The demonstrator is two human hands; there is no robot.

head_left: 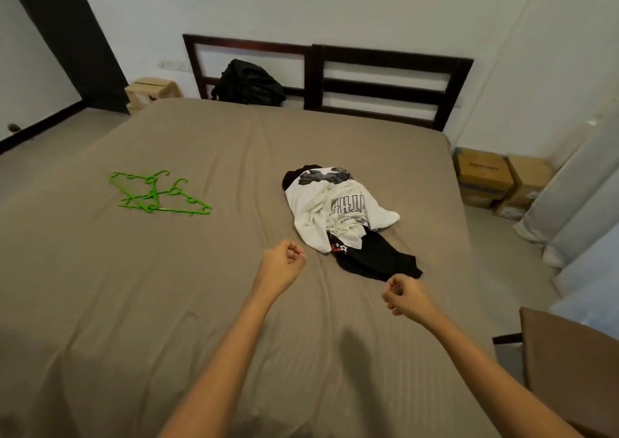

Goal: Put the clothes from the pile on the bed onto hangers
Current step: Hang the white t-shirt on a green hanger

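On the brown bed point(201, 320), your left grip point(283, 265) and right grip point(407, 295) are curled into empty fists. The clothes pile point(335, 209) lies just beyond them, the green hangers point(157, 193) well off to the left.

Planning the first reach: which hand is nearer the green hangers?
Left. The left hand is right of the green hangers; the right hand is farther right, by the clothes pile.
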